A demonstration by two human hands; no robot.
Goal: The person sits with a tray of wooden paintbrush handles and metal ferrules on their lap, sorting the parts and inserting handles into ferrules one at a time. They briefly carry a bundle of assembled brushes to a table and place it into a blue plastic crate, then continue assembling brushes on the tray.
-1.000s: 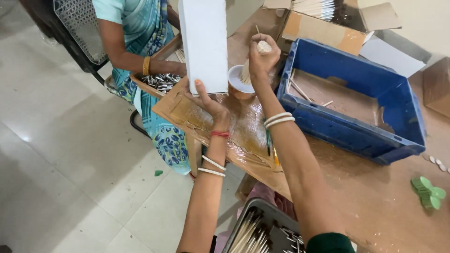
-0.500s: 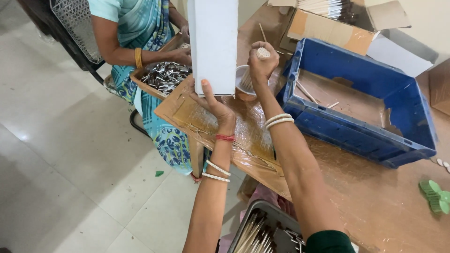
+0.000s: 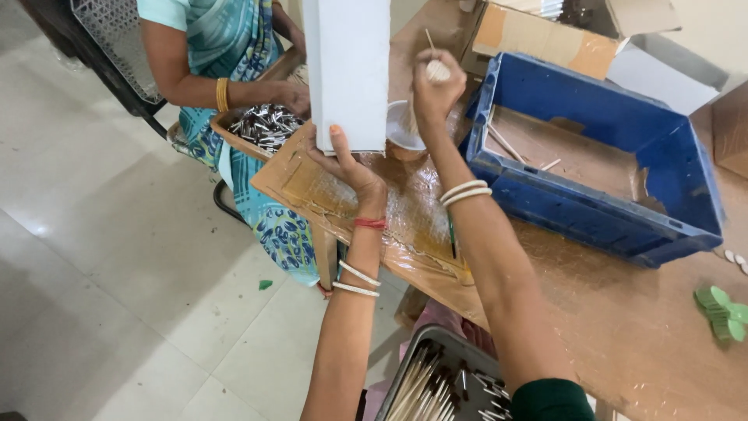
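My left hand grips the lower edge of a tall white rectangular sheet held upright over a brown board wrapped in clear film. My right hand is closed around a thin stick with a pale rounded tip, held just above a small white bowl on the board. White bangles and a red thread are on my wrists.
A blue plastic crate with a few sticks lies to the right on the brown table. Another person sits at the far left beside a tray of dark pieces. A metal tray of sticks is near me. Cardboard boxes stand behind.
The white sheet has been raised and brought nearer to the camera. My right hand with the stick stays over the bowl. The other person's hand has moved to the tray of dark pieces.
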